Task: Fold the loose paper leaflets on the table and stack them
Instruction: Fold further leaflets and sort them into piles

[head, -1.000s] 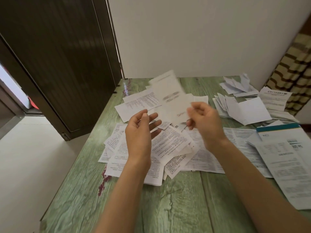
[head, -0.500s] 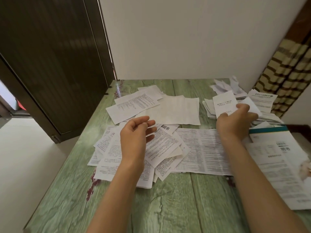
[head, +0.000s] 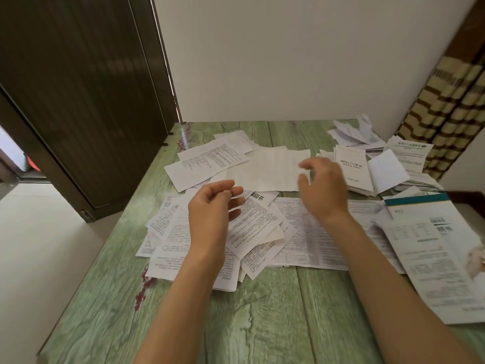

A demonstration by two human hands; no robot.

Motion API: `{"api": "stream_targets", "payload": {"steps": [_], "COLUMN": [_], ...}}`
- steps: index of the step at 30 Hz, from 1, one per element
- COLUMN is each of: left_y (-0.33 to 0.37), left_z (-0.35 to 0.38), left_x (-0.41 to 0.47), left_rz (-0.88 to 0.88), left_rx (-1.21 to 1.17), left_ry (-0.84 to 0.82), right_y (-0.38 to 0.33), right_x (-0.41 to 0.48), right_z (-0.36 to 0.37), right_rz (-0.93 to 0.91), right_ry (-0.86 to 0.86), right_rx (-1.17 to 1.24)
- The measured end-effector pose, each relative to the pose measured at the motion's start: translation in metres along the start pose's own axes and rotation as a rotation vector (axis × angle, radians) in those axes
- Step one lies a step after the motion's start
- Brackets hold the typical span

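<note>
Loose printed leaflets lie scattered over the middle of the green wooden table. A blank creased sheet lies flat behind them. At the back right stands a stack of folded leaflets, a white one with lettering on top. My left hand hovers over the loose pile, fingers apart, holding nothing. My right hand is open and empty, hanging over the right edge of the blank sheet, just left of the stack.
A large sheet with a teal band lies at the right edge. More crumpled and folded papers sit at the back right corner. A dark door stands left, a white wall behind, a patterned curtain right.
My right hand carried a folded leaflet to the stack at the right, let it go, and has moved back left, empty. My left hand stayed over the loose pile.
</note>
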State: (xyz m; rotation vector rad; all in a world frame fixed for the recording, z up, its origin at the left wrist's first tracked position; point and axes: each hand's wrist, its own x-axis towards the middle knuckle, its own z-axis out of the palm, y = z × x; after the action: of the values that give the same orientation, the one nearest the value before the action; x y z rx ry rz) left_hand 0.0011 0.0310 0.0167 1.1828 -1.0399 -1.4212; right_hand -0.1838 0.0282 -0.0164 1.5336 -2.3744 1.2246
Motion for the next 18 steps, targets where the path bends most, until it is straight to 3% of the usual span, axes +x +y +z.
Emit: {"api": "stream_targets", "payload": {"steps": [3,6,13,18], "left_y": [0.000,0.001,0.001,0.002], "left_z": [0.000,-0.001,-0.001,-0.006], "left_x": [0.000,0.000,0.001,0.004], "left_rz": [-0.004,-0.007,-0.006,-0.009], "left_rx": [0.003,0.004,0.006,-0.004], "left_ry": [0.001,0.001,-0.009,-0.002], "right_y": [-0.002,-0.001,0.000,0.000], "right_x": [-0.004,-0.003,0.004,0.002], "right_z": [0.015,0.023,0.023,0.024], "right_rz": [-0.145,-0.101,-0.155,-0.268], "right_ry": [-0.359,-0.545,-0.476,-0.310], "right_rx": [-0.030,-0.063,-0.217,-0.241]}}
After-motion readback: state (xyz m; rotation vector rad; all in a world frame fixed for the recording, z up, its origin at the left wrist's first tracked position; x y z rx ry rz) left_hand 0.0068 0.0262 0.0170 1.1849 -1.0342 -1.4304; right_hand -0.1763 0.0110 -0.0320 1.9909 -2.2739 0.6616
